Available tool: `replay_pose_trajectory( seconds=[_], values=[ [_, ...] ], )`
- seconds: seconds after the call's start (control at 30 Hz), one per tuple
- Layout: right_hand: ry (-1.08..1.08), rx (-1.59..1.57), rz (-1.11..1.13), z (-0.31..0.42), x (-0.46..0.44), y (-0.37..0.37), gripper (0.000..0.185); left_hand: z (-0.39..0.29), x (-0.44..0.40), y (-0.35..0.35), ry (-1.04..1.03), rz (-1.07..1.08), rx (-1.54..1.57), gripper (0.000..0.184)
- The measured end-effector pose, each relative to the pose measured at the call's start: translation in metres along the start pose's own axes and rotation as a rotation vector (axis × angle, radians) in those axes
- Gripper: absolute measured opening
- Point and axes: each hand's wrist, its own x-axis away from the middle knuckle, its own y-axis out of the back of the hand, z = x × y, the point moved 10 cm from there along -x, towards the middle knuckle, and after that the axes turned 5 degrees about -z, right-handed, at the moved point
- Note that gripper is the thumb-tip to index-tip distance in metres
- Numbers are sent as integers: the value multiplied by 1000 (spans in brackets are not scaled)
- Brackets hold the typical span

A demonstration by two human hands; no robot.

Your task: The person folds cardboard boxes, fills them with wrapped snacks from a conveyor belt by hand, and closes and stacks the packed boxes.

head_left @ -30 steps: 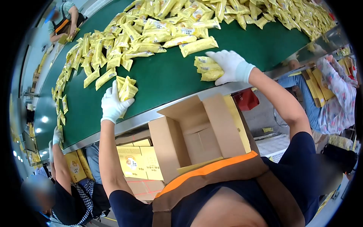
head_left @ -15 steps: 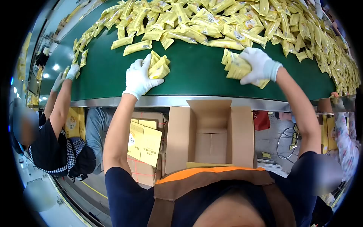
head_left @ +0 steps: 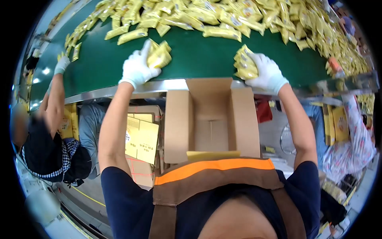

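Taking the open mouth of the cardboard box as the centre of the dial, the gloved left hand (head_left: 137, 65) is near 10 o'clock, closed round a small bunch of yellow packets (head_left: 160, 55) on its 3 o'clock side. The gloved right hand (head_left: 266, 73) is near 2 o'clock, gripping a second bunch of packets (head_left: 246, 63), lined up together on its 9 o'clock side. The exact count in either hand cannot be told, nor whether either bunch touches the surface below.

Both hands are over the near side of the green belt (head_left: 199, 55), just beyond its metal edge (head_left: 171, 85). Between and below them stands the cardboard box (head_left: 177, 123), its flaps spread and its 12 o'clock flap overlapping the metal edge in the view. At 6 o'clock is the wearer's brown apron (head_left: 217, 175) with its orange band.

Farther out, a pile of yellow packets (head_left: 238, 16) stretches from 11 to 2 o'clock. Flat yellow cartons (head_left: 142, 137) lie between 8 and 9 o'clock, and a red bag (head_left: 263, 111) is at 3. A co-worker's gloved hand (head_left: 62, 63) is far out toward 10; another person's floral sleeve (head_left: 348, 115) is at 3.
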Motion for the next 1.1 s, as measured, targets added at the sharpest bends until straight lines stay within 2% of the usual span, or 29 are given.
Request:
replay_pose_trajectory(
  seconds=[0.03,0.07,0.1,0.13,0.17,0.2,0.23,0.27,0.3,0.33,0.37,0.4,0.47,0.53,0.6,0.63,0.73,0.8,0.87,0.9,1.0,1.03,1.07,1.1],
  values=[
    [-35,-150,-1,-4,5,6,95,-1,2,7,48,-28,157,112],
    [-74,-303,-9,-2,16,13,96,-6,8,20,10,-127,371,112],
    [-111,-563,50,12,27,26,96,-26,21,27,55,33,832,107],
    [-6,-638,72,43,34,46,93,-52,40,43,110,192,1284,102],
    [97,-718,101,73,42,66,90,-66,54,56,89,262,1344,96],
    [322,-611,100,118,52,81,84,-79,65,66,65,337,1398,89],
    [395,-282,363,167,60,55,80,-103,72,76,-81,467,1455,83],
    [453,58,614,195,76,30,77,-129,80,83,-207,530,1342,84],
    [598,55,531,213,92,9,71,-156,89,91,-338,580,1230,85],
    [742,66,441,226,108,-29,65,-174,95,82,-450,564,900,89],
    [735,-36,442,233,112,-58,64,-192,102,73,-573,535,573,93],
    [737,-131,446,239,113,-70,62,-197,104,56,-616,505,48,97],
    [561,-40,649,230,128,-82,51,-216,106,34,-670,368,-37,90],
    [562,93,664,236,155,-122,46,-246,118,5,-700,503,-331,88],
    [526,176,623,235,165,-131,51,-275,130,-22,-781,414,-368,88],
    [510,133,613,232,168,-124,52,-284,128,-25,-753,488,-326,91],
    [498,91,649,220,174,-107,54,-293,132,-44,-728,471,-239,95],
    [595,16,591,216,182,-122,50,-283,140,-65,-676,521,-64,103],
    [716,-53,506,222,182,-112,47,-282,151,-97,-663,617,-150,108],
    [758,-60,508,217,182,-93,39,-283,151,-102,-656,653,-153,110],
    [838,12,834,220,174,-52,34,-281,151,-123,-644,637,-149,96],
    [726,92,891,211,179,-76,32,-284,155,-108,-686,578,-186,81],
    [507,-35,916,201,185,-113,34,-289,157,-85,-716,481,-180,65],
    [498,-81,845,206,186,-134,37,-290,158,-74,-717,393,-206,59]
  ],
)
